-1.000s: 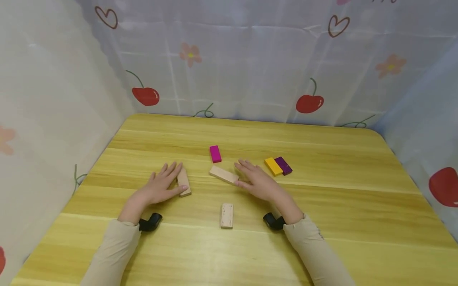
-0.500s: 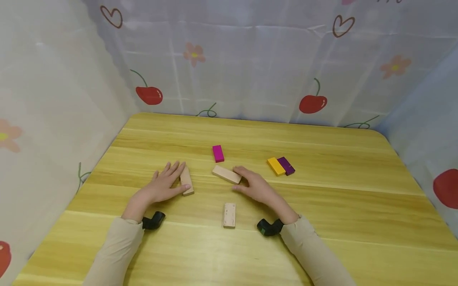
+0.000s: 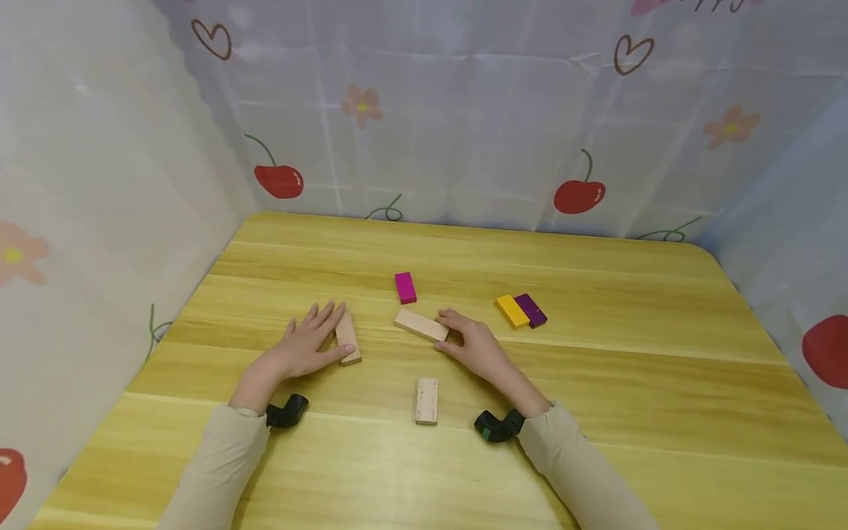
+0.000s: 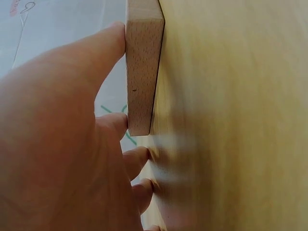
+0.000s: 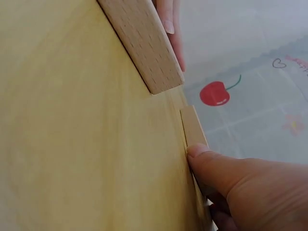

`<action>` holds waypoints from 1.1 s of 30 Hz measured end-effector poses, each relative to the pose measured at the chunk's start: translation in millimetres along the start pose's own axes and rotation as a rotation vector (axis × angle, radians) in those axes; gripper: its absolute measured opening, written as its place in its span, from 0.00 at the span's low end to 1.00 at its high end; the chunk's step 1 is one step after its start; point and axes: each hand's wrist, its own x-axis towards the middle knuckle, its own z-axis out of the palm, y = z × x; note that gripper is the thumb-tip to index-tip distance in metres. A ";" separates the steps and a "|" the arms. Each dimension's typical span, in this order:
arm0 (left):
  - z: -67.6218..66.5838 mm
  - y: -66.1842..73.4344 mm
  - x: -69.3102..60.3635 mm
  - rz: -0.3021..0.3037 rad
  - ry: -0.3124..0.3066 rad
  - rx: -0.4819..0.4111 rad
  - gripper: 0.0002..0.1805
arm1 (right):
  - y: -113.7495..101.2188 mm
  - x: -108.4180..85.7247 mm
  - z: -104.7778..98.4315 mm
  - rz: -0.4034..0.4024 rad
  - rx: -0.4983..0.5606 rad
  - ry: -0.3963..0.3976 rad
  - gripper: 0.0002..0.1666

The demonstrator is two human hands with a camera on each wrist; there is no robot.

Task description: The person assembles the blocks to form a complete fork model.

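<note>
My left hand (image 3: 300,352) lies with spread fingers at a plain wooden block (image 3: 347,338); in the left wrist view its thumb and one finger touch the face of that block (image 4: 142,72). The right hand (image 3: 478,350) pinches the right end of a second plain block (image 3: 421,324) between thumb and fingers, and that block lies flat, slanting down to the right. In the right wrist view the thumb presses on the near end of this block (image 5: 193,126). A third plain block (image 3: 427,401) lies between the two wrists, nearer the front.
Beyond the second block lies a magenta block (image 3: 405,288). Right of my right hand, a yellow block (image 3: 513,311) and a purple block (image 3: 531,310) lie side by side, touching. A patterned curtain (image 3: 424,132) hangs behind the wooden table (image 3: 596,280).
The right hand's fingers have drawn in around the end of the second block, where they were straighter and lay beside it. The left hand keeps its place on its block.
</note>
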 end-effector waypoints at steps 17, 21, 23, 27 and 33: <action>0.4 1.7 1.1 -0.007 0.004 -0.009 0.46 | 2.6 -3.8 0.4 -0.018 0.022 0.029 0.25; 1.8 -0.6 0.3 -0.010 0.000 -0.018 0.46 | 3.1 -4.1 0.9 -0.001 0.064 0.040 0.23; 2.4 -1.7 -0.4 -0.011 0.000 -0.023 0.46 | 3.1 -4.8 0.3 0.008 0.095 0.053 0.22; 3.1 -3.0 -1.4 -0.014 0.004 -0.019 0.46 | 5.2 -6.2 -3.2 0.011 0.146 0.094 0.20; 1.9 -1.8 0.3 -0.008 0.003 -0.023 0.46 | 7.4 -6.7 -14.8 0.069 0.384 0.117 0.17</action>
